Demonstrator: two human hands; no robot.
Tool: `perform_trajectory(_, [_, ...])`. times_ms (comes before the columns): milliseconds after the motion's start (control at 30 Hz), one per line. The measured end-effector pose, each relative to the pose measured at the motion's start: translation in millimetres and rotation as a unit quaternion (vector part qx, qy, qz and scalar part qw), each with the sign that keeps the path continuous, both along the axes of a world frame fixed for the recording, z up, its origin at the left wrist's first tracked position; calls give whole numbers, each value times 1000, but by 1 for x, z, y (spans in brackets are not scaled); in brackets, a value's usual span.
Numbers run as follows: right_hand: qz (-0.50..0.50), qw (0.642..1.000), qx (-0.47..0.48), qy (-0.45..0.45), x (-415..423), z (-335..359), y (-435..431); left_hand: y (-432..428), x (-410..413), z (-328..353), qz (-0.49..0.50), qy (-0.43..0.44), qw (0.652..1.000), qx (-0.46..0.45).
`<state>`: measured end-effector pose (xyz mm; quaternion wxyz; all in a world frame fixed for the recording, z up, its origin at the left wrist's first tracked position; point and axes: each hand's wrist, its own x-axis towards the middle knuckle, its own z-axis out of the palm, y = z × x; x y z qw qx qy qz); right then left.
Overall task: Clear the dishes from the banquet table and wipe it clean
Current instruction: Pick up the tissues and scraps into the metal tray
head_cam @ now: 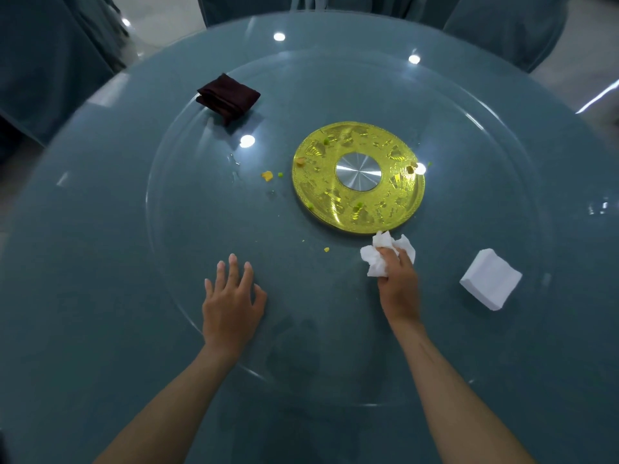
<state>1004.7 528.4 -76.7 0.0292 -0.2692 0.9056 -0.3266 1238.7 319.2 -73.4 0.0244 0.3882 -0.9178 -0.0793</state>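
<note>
My right hand [398,283] grips a crumpled white tissue [378,259] against the glass turntable [174,229], just below the gold centre disc [358,175]. My left hand [231,299] lies flat on the glass with fingers spread, holding nothing. Yellow and green food scraps [267,175] lie left of the gold disc, a small yellow crumb [326,250] sits left of the tissue, and more bits are scattered on the disc itself.
A folded dark maroon napkin [227,97] lies at the far left of the turntable. A stack of white tissues [490,279] sits to the right of my right hand. Chairs in blue-grey covers [50,61] ring the round table.
</note>
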Motion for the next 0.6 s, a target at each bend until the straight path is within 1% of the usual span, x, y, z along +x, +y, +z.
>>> perform_trajectory(67, [-22, 999, -50, -3, -2, 8, -5, 4, 2, 1, -8, -6, 1000, 3])
perform_trajectory(133, [-30, 996, -85, 18, -2, 15, -16, 9, 4, 1, -14, -7, 1000, 2])
perform_trajectory(200, [-3, 995, -97, 14, 3, 16, -32, 16, 5, 3, -15, -9, 1000, 6])
perform_trajectory(300, [33, 997, -56, -46, 22, 7, -56, 25, 7, 4, -19, -12, 1000, 10])
perform_trajectory(400, [19, 999, 11, -47, 51, -7, -68, 29, 12, 4, -37, -11, 999, 12])
perform_trajectory(500, [-5, 999, -1, -42, 67, -9, -75, 35, 17, 3, -65, -22, 998, 11])
perform_trajectory(600, [-6, 999, -10, -46, 71, -7, -79, 46, 15, 5, -69, -43, 996, 27])
